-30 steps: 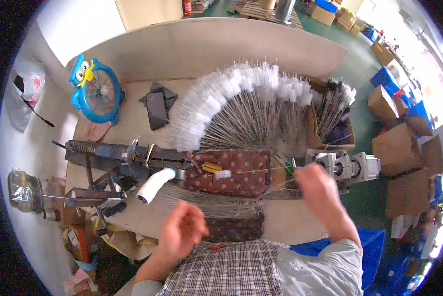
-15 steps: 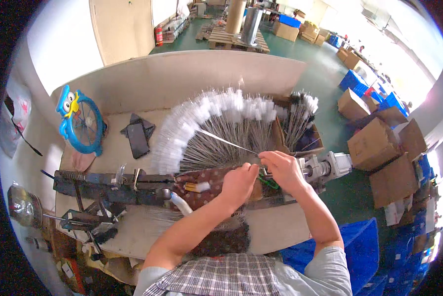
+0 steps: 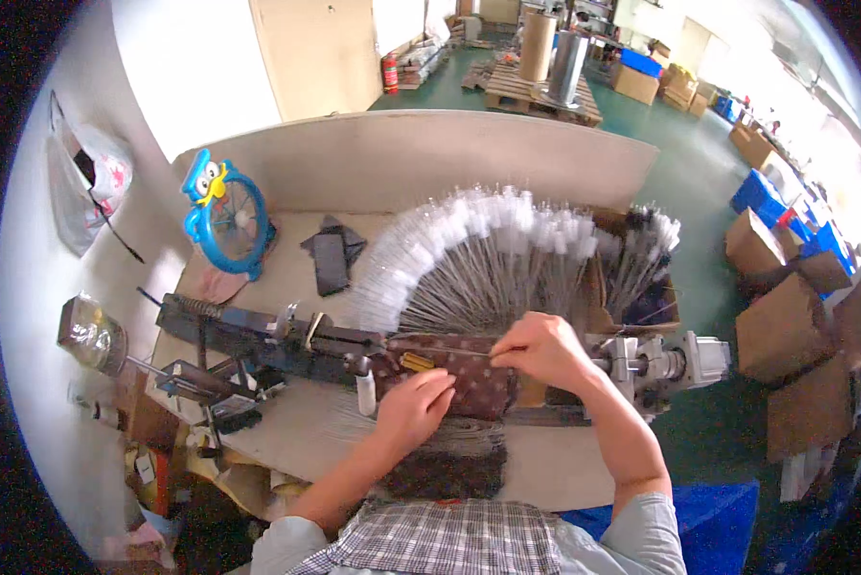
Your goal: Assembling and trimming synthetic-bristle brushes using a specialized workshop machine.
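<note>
My right hand [image 3: 545, 352] is closed in a pinch on a thin metal wire [image 3: 473, 354], which runs left above a dark dotted cloth [image 3: 483, 388]. My left hand [image 3: 415, 407] rests lower, over the cloth's left part, fingers loosely stretched and apart with nothing seen in them. Just above its fingertips lies a small yellow-brown piece [image 3: 417, 361]. A white handle [image 3: 365, 391] stands to its left. Beyond both hands, many white-bristled wire brushes [image 3: 493, 216] fan out, stems toward me. Thin bare wires [image 3: 464, 436] lie on the near side, beside my left hand.
A grey motor-like unit [image 3: 703, 359] with a chuck [image 3: 627, 362] is at the bench's right end. Dark metal bars [image 3: 248, 331] and a clamp frame [image 3: 205, 383] are on the left. Dark-tipped brushes [image 3: 655, 235] stand in a carton; a phone [image 3: 332, 264] and blue fan [image 3: 229, 225] lie further back.
My hands have moved apart: the left went left and down toward the cloth, the right stays near the chuck. The white strip held between them is gone from view, and the head view has shifted left.
</note>
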A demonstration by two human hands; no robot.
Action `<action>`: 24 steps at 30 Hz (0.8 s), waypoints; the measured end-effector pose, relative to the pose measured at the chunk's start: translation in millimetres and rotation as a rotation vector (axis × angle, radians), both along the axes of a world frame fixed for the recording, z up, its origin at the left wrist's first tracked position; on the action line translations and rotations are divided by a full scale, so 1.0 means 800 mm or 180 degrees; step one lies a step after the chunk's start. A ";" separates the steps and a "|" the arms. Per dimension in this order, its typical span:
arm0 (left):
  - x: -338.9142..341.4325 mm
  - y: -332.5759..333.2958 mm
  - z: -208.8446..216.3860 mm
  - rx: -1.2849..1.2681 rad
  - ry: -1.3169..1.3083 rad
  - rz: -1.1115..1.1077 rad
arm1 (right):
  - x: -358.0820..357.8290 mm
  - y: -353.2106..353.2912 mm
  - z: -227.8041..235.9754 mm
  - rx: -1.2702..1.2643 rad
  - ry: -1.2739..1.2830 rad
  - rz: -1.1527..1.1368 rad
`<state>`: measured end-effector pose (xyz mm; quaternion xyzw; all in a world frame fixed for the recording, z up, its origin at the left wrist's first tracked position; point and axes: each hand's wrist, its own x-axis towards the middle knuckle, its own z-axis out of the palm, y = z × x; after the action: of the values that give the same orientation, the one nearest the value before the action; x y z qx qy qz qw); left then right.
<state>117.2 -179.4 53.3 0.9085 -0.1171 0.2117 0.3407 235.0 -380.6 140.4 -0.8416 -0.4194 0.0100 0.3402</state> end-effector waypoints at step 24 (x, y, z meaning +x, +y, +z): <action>-0.025 0.066 -0.007 -0.1262 0.2066 0.1187 | -0.019 0.152 -0.038 0.0120 -0.0493 0.0199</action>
<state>97.2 -126.8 47.9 0.8506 0.2056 -0.0089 0.4839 220.2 -259.0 109.8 -0.8197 -0.4707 -0.0525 0.3220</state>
